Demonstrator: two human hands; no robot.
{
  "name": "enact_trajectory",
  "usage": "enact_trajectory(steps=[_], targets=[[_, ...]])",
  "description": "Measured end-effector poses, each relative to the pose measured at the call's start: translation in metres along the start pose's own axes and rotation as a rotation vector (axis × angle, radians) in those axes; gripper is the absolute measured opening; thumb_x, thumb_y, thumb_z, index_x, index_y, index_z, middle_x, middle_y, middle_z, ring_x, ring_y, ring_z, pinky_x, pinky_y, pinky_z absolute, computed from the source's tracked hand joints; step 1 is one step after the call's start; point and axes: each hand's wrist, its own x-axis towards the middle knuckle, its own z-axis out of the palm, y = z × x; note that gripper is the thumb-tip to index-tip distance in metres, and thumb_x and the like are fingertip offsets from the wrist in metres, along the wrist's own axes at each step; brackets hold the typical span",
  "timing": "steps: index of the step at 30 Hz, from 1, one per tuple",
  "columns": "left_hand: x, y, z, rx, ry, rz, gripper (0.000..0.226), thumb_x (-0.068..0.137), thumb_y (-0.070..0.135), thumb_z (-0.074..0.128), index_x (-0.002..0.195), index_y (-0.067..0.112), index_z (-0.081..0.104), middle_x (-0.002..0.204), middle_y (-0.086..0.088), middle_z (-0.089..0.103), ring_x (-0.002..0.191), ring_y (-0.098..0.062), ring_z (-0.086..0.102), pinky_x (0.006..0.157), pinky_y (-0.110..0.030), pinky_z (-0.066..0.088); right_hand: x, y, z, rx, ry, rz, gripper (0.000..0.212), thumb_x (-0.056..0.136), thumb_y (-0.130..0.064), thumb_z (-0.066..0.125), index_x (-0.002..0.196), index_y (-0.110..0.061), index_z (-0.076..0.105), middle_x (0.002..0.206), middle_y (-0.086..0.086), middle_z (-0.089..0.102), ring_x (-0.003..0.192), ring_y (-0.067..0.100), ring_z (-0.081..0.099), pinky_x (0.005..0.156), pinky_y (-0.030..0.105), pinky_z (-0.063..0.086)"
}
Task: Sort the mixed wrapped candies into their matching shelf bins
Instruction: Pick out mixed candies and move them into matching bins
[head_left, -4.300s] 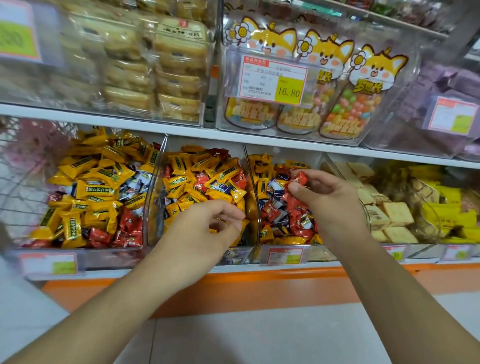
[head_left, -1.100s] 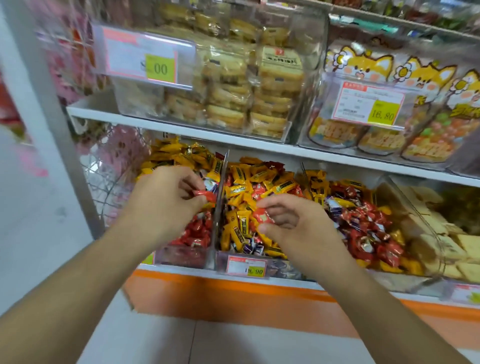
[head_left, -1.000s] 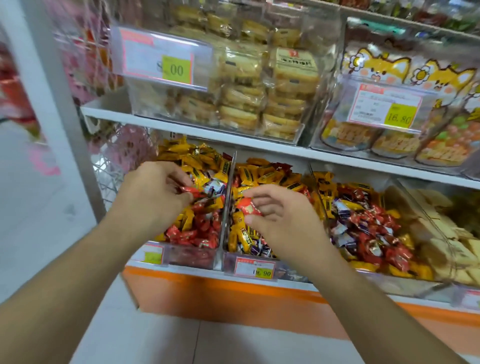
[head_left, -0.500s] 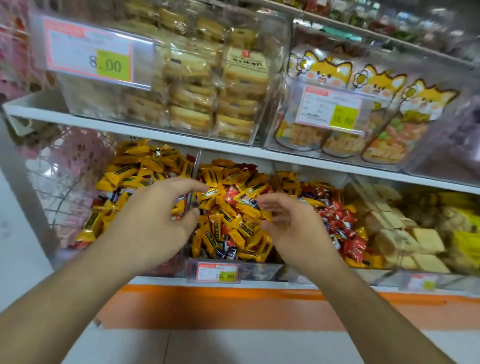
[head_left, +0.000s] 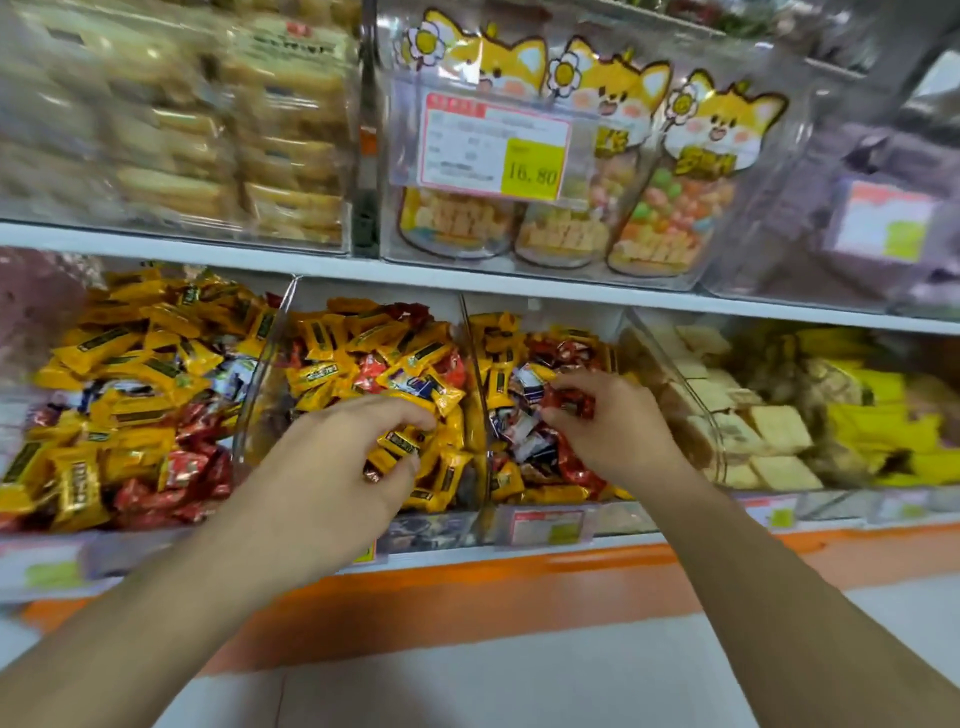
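Note:
Three clear bins on the lower shelf hold mixed wrapped candies. The left bin (head_left: 156, 535) has mostly yellow pieces with red ones at the front. My left hand (head_left: 332, 467) is in the middle bin (head_left: 431, 535), fingers curled round a yellow wrapped candy (head_left: 400, 444). My right hand (head_left: 608, 426) is in the right bin (head_left: 618, 522), thumb and fingers pinching a red wrapped candy (head_left: 569, 402) among red, white and dark blue pieces.
Clear dividers (head_left: 260, 374) stand between the bins. A bin of pale square biscuits (head_left: 748, 431) and yellow packets (head_left: 878, 426) lies to the right. The shelf above carries cake packs (head_left: 249, 156) and fox-printed candy bags (head_left: 587, 171) behind a price tag (head_left: 493, 145).
The view swung right. My left hand moved from the left divider into the middle bin and took a yellow candy. My right hand moved from the middle bin to the right bin, now pinching a red candy.

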Motion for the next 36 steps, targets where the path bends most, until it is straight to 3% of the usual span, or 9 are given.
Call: enact_trajectory(steps=[6, 9, 12, 16, 20, 24, 27, 33, 36], targets=[[-0.001, 0.001, 0.001, -0.002, -0.012, -0.032, 0.028, 0.096, 0.037, 0.065, 0.12, 0.051, 0.061, 0.123, 0.037, 0.053, 0.1, 0.014, 0.054, 0.072, 0.002, 0.034, 0.004, -0.001, 0.008, -0.002, 0.105, -0.005, 0.005, 0.093, -0.031, 0.078, 0.097, -0.028, 0.075, 0.105, -0.007, 0.072, 0.094, 0.014, 0.067, 0.074, 0.026, 0.053], [-0.003, 0.001, 0.0, -0.003, -0.012, -0.031, 0.028, 0.096, 0.035, 0.065, 0.119, 0.05, 0.061, 0.121, 0.036, 0.055, 0.106, 0.009, 0.055, 0.073, -0.002, 0.035, -0.002, -0.002, 0.005, 0.014, 0.115, 0.016, 0.012, 0.094, -0.023, 0.077, 0.087, -0.029, 0.069, 0.096, -0.01, 0.068, 0.091, 0.015, 0.064, 0.071, 0.029, 0.051], [-0.008, 0.0, -0.002, -0.028, -0.007, -0.038, 0.029, 0.096, 0.033, 0.065, 0.12, 0.049, 0.062, 0.12, 0.033, 0.059, 0.107, 0.008, 0.056, 0.075, -0.004, 0.037, -0.008, -0.004, 0.005, 0.055, 0.117, 0.027, 0.016, 0.092, -0.014, 0.077, 0.091, -0.027, 0.068, 0.091, -0.011, 0.067, 0.09, 0.014, 0.063, 0.071, 0.032, 0.054], [-0.011, -0.002, -0.007, -0.091, 0.004, -0.04, 0.028, 0.097, 0.026, 0.067, 0.117, 0.044, 0.065, 0.109, 0.033, 0.061, 0.104, 0.022, 0.052, 0.076, 0.002, 0.04, -0.011, -0.018, -0.009, 0.244, 0.186, 0.068, 0.023, 0.09, -0.012, 0.08, 0.095, -0.032, 0.071, 0.089, -0.013, 0.068, 0.085, 0.002, 0.063, 0.067, 0.016, 0.046], [-0.014, -0.001, -0.012, -0.213, 0.031, -0.069, 0.025, 0.094, 0.026, 0.072, 0.114, 0.04, 0.066, 0.105, 0.025, 0.067, 0.1, 0.013, 0.062, 0.087, -0.017, 0.053, -0.031, -0.061, -0.02, 0.593, 0.132, 0.026, 0.023, 0.085, -0.01, 0.085, 0.092, -0.031, 0.074, 0.088, -0.008, 0.073, 0.086, 0.011, 0.07, 0.077, 0.034, 0.06], [-0.018, 0.003, -0.02, -0.316, 0.031, -0.087, 0.028, 0.091, 0.039, 0.073, 0.116, 0.043, 0.062, 0.103, 0.021, 0.066, 0.094, 0.009, 0.066, 0.079, -0.011, 0.05, -0.057, -0.111, -0.007, 0.821, -0.039, -0.062, 0.018, 0.087, -0.002, 0.081, 0.096, -0.017, 0.077, 0.088, 0.005, 0.075, 0.079, 0.025, 0.075, 0.073, 0.038, 0.064], [-0.025, -0.002, -0.032, -0.343, 0.094, -0.126, 0.015, 0.092, 0.026, 0.074, 0.101, 0.036, 0.068, 0.085, 0.013, 0.069, 0.074, -0.001, 0.072, 0.07, -0.023, 0.059, -0.062, -0.131, 0.007, 0.902, -0.097, -0.066, 0.017, 0.088, 0.002, 0.078, 0.097, -0.013, 0.078, 0.087, 0.009, 0.076, 0.079, 0.027, 0.076, 0.076, 0.038, 0.064], [-0.041, -0.042, -0.078, 0.047, 0.287, -0.272, 0.014, 0.091, 0.038, 0.074, 0.092, 0.043, 0.062, 0.088, 0.022, 0.063, 0.081, 0.003, 0.06, 0.065, -0.019, 0.046, -0.061, -0.148, 0.021, 0.813, -0.135, -0.079, 0.014, 0.094, -0.005, 0.073, 0.099, -0.018, 0.078, 0.092, 0.002, 0.077, 0.085, 0.017, 0.076, 0.071, 0.03, 0.063], [-0.044, -0.067, -0.097, 0.191, 0.329, -0.34, 0.019, 0.092, 0.041, 0.071, 0.11, 0.041, 0.064, 0.111, 0.014, 0.07, 0.084, -0.007, 0.065, 0.07, -0.028, 0.051, -0.055, -0.144, 0.019, 0.728, -0.089, -0.089, 0.014, 0.096, -0.012, 0.073, 0.098, -0.025, 0.077, 0.093, -0.004, 0.076, 0.087, 0.012, 0.074, 0.075, 0.03, 0.063]])
